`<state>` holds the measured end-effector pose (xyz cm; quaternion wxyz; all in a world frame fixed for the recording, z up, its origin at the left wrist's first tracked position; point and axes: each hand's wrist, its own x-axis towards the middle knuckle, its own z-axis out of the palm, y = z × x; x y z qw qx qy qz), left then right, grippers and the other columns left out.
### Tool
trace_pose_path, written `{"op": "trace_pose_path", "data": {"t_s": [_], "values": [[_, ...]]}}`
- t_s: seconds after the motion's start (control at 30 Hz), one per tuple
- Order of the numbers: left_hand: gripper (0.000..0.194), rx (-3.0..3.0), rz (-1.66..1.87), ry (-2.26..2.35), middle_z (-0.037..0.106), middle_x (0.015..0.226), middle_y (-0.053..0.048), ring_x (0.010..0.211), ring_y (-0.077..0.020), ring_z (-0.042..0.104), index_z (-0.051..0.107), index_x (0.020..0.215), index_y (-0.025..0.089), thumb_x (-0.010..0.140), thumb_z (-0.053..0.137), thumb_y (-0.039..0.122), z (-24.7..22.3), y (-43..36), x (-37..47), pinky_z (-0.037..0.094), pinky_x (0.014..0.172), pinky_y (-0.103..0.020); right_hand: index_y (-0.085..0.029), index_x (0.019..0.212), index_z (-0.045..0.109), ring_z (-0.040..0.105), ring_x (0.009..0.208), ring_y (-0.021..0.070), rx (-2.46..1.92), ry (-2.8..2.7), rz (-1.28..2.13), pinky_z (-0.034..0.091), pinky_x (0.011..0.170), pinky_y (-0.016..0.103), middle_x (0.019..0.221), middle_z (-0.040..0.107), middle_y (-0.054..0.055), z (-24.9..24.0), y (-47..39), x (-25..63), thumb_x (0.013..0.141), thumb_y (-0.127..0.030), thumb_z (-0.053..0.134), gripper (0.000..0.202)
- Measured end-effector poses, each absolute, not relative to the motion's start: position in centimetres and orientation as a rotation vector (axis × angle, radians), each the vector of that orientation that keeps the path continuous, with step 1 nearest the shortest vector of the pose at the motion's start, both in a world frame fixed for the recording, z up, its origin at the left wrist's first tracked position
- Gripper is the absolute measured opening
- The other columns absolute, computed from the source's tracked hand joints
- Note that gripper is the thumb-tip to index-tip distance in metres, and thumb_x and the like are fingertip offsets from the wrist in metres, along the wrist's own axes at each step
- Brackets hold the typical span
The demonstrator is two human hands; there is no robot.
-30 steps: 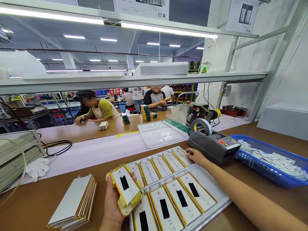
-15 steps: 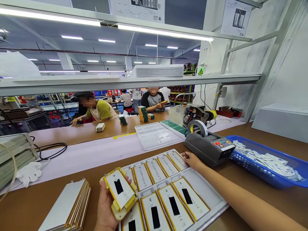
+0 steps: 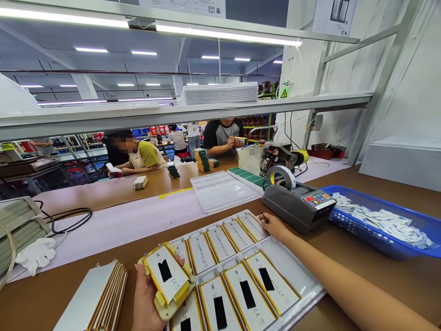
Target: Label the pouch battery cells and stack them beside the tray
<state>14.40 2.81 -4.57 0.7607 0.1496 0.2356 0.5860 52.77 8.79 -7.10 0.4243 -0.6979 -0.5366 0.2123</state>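
My left hand (image 3: pixel 146 294) is closed around a cream-yellow holder (image 3: pixel 166 312) in which a flat white battery (image 3: pixel 168 273) with yellow edges and a black patch lies tilted. Beside it sits a white plastic tray (image 3: pixel 303 285) with two rows of similar batteries. In the near row the batteries bear black patches; those in the far row, such as one battery (image 3: pixel 220 242), show none. At the tray's far right corner, in front of the grey tape dispenser (image 3: pixel 296 207), my right hand (image 3: pixel 272 226) pinches a thin dark strip, seen almost edge-on.
A stack of batteries (image 3: pixel 93 299) leans at the near left, below a white glove (image 3: pixel 36 255). To the right, a blue basket (image 3: pixel 379 243) holds white strips. Beyond lie a clear tray (image 3: pixel 223 191) and a machine (image 3: pixel 272 161). Co-workers sit across the bench; a shelf (image 3: pixel 189 110) runs overhead.
The view has shifted slightly. Both my hands keep nearly the same places and holds. Across the bench, the co-worker on the left now holds a white item.
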Motion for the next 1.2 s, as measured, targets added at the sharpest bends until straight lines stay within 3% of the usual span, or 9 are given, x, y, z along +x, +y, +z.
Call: {"op": "trace_pose_path", "data": {"t_s": [0.33,0.87,0.97,1.1,1.2], "values": [[0.059,0.295,1.298,0.549,0.060,0.101,-0.019,0.090,-0.0336,0.057,0.055,0.108,0.016,0.066,0.050,0.058,-4.5,2.7,14.4,0.044,0.075,-0.053,-0.019,0.076,0.054,0.053,0.066,0.0141,-1.768,-1.355,0.493,0.040,0.060,0.024,0.071,0.060,0.001,-7.0,8.6,52.7,0.062,-0.022,0.049,0.015],[0.057,0.355,1.319,0.616,0.062,0.096,-0.019,0.089,-0.0340,0.057,0.060,0.098,0.013,0.065,0.051,0.059,-4.1,2.4,14.5,0.045,0.074,-0.053,-0.018,0.075,0.055,0.051,0.061,0.0145,-1.810,-1.421,0.366,0.039,0.058,0.025,0.065,0.058,0.000,-6.9,8.4,52.6,0.063,-0.027,0.051,0.015],[0.060,0.335,1.321,0.625,0.062,0.096,-0.020,0.090,-0.0342,0.057,0.057,0.103,0.012,0.065,0.051,0.058,-4.1,2.4,14.5,0.044,0.074,-0.053,-0.018,0.077,0.055,0.052,0.066,0.0155,-1.807,-1.462,0.312,0.039,0.059,0.025,0.070,0.060,0.002,-6.1,8.1,52.2,0.069,-0.036,0.049,0.021],[0.062,0.304,1.309,0.617,0.062,0.096,-0.019,0.089,-0.0338,0.057,0.053,0.109,0.014,0.066,0.051,0.058,-4.2,2.6,14.5,0.044,0.075,-0.053,-0.017,0.077,0.054,0.053,0.070,0.0155,-1.863,-1.571,0.209,0.038,0.060,0.024,0.075,0.060,0.004,-4.2,7.4,52.1,0.082,-0.043,0.025,0.040],[0.064,0.274,1.287,0.582,0.062,0.095,-0.019,0.086,-0.0338,0.058,0.050,0.114,0.013,0.067,0.049,0.057,-4.4,2.8,14.4,0.045,0.073,-0.054,-0.019,0.070,0.054,0.052,0.064,0.0149,-1.987,-1.729,0.135,0.035,0.057,0.024,0.069,0.059,0.003,-2.4,6.9,52.5,0.082,-0.041,0.027,0.037]]}}
